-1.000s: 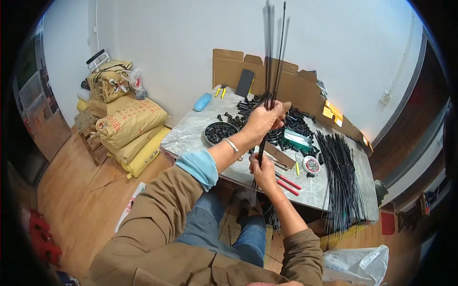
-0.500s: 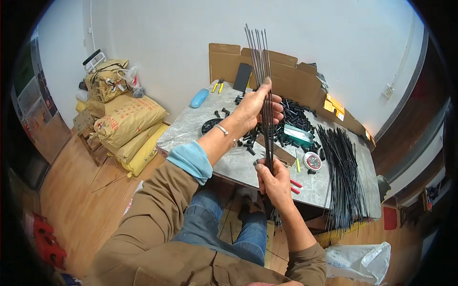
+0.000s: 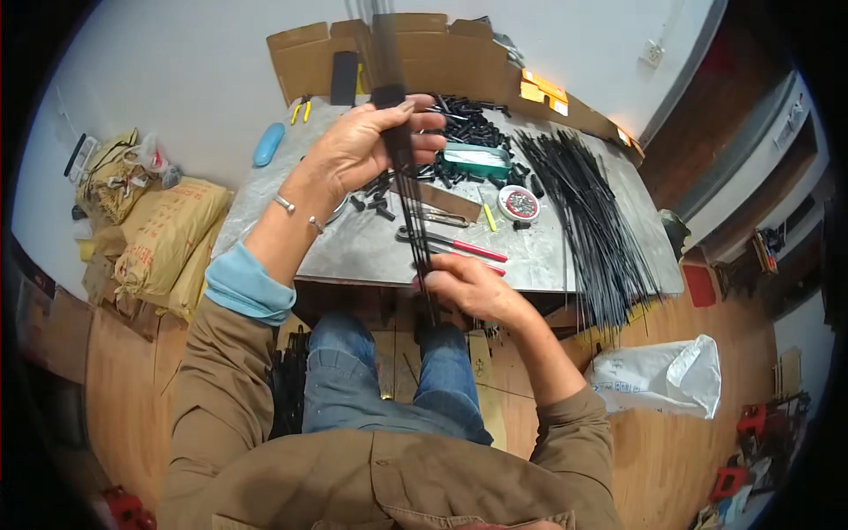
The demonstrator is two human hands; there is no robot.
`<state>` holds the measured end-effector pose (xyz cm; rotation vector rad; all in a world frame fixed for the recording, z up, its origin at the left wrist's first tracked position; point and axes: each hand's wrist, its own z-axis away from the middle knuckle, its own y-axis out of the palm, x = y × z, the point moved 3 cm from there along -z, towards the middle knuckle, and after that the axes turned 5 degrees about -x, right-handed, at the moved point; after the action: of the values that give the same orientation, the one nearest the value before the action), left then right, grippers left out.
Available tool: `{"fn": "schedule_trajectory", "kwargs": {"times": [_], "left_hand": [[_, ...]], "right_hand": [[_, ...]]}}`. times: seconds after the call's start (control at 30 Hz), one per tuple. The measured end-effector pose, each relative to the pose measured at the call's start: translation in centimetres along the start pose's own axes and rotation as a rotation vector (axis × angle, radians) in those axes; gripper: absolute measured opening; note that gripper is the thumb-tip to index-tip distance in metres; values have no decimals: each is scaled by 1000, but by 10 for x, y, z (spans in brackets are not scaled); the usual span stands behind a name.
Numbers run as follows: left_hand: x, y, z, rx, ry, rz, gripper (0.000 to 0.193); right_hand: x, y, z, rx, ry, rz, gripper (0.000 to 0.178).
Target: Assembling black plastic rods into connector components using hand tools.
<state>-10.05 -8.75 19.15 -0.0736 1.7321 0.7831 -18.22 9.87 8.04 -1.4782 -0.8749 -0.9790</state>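
A bundle of long thin black rods stands nearly upright in front of me, its top blurred by motion. My left hand holds it at mid-height, thumb across the rods and fingers reaching out behind them. Lower down, my right hand is closed round the same rods just off the table's front edge. A larger heap of similar black rods lies on the table at the right, ends hanging over the front. Red-handled pliers lie just beyond my right hand.
On the grey table are a pile of black bolt-like parts, a teal box, a round dish of small metal pieces and a blue case. Cardboard walls the back. Stacked sacks stand left; a white bag lies right.
My view has swung to the right and down, so the table appears further left and higher. Both hands still hold the rods, whose upper ends now blur and run past the top edge.
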Motion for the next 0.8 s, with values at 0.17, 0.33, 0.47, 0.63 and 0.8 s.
{"fn": "schedule_trajectory", "kwargs": {"times": [0.17,0.33,0.47,0.63,0.8], "left_hand": [[-1,13,20,131,-89,-42,30],[-4,8,42,162,-90,-80,33],[1,7,53,223,-155,-55,36],[13,21,70,307,-244,3,35],[23,26,90,386,-281,63,35]], "right_hand": [[-37,-46,-1,-391,45,385,35],[-73,-40,1,-465,-136,946,37],[-72,-60,10,-489,-26,1136,34],[7,-62,-12,-500,-303,521,62],[50,-13,-47,-111,-348,33,40]]}}
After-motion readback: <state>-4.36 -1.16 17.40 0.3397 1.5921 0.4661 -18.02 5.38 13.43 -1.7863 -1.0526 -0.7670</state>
